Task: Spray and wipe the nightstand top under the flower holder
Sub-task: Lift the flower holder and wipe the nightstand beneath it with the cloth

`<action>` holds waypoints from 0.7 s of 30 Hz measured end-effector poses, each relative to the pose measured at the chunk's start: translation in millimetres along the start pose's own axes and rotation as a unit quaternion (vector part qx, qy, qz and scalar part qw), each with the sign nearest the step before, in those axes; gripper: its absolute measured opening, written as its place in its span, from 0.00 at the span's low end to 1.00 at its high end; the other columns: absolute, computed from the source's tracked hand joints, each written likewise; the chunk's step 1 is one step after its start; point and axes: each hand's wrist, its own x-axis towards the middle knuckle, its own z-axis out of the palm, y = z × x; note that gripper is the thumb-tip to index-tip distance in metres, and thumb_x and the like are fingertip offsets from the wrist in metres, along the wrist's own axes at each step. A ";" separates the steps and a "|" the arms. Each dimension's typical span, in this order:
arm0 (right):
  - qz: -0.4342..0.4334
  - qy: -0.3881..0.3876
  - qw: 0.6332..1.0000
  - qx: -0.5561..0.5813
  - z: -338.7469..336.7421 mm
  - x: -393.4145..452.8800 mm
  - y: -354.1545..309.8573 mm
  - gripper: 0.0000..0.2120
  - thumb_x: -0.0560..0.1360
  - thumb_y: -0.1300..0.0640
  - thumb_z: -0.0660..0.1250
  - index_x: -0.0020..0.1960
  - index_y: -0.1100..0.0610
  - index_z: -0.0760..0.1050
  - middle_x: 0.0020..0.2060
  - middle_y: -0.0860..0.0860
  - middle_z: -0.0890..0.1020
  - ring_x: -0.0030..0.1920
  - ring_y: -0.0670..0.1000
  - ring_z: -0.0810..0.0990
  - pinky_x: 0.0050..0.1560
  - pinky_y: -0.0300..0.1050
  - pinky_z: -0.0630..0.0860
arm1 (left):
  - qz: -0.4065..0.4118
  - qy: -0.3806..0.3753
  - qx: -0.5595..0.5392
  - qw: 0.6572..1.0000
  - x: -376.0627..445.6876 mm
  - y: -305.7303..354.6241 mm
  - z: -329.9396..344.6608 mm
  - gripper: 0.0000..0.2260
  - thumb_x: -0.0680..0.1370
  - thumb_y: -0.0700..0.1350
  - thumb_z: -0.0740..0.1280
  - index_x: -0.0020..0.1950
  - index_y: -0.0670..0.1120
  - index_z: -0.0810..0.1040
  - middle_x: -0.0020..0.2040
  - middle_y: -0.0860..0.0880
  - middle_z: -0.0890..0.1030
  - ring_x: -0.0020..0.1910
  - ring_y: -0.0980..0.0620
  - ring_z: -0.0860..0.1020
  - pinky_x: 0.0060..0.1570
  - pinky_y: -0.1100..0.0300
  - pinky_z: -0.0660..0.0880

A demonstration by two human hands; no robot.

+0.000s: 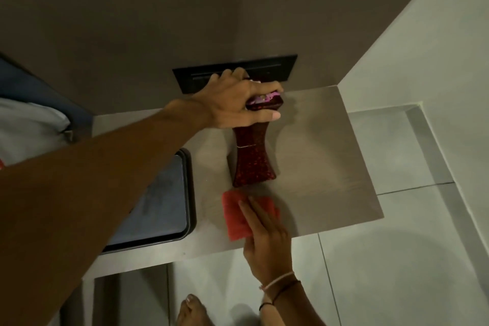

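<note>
the left hand (pixel 232 103) has its grip tight around the top of the red flower holder (pixel 252 156) standing mid worktop (pixel 330 167), so lift it straight up while the flat, open right hand (pixel 267 235) slides the red cloth (pixel 246 217) under it.

On my feed, a dark tray (pixel 169 201) with a raised black rim and a bluish-grey inside sits at the left edge of the surface, its rounded corners showing. A black rectangular wall plate (pixel 275 67) is set into the brown wall (pixel 132 21) just above the back edge. To the right I see a pale wall (pixel 423 47) meeting the brown one at a corner. Pale floor tiles (pixel 383 259) spread below the front edge. At far left, something blue and white shows, too cropped for me to identify.
</note>
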 end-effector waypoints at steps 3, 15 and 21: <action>0.069 0.132 0.986 0.077 -23.1 18.7 -14.9 0.23 0.79 0.55 0.61 0.74 0.55 0.70 0.73 0.55 0.74 0.72 0.59 0.74 0.63 0.64 0.79 | -0.005 0.002 -0.003 1.000 0.9 -1.3 -0.5 0.35 0.72 0.74 0.53 0.79 0.67 0.59 0.73 0.39 0.69 0.72 0.39 0.65 0.70 0.38 0.61; -0.046 0.145 0.977 -0.149 22.0 84.4 -12.5 0.25 0.81 0.56 0.63 0.77 0.55 0.66 0.77 0.59 0.67 0.78 0.59 0.65 0.75 0.61 0.67 | -0.029 0.014 -0.041 0.999 5.7 -4.8 -0.8 0.35 0.71 0.75 0.55 0.78 0.69 0.60 0.70 0.40 0.71 0.70 0.38 0.68 0.71 0.36 0.65; -0.151 0.038 0.981 -0.112 2.7 51.4 10.7 0.29 0.76 0.64 0.61 0.77 0.54 0.67 0.78 0.55 0.66 0.79 0.56 0.64 0.79 0.57 0.62 | -0.029 0.019 -0.027 0.999 1.9 -1.7 -1.0 0.34 0.73 0.71 0.56 0.79 0.68 0.59 0.72 0.39 0.70 0.71 0.38 0.66 0.69 0.39 0.62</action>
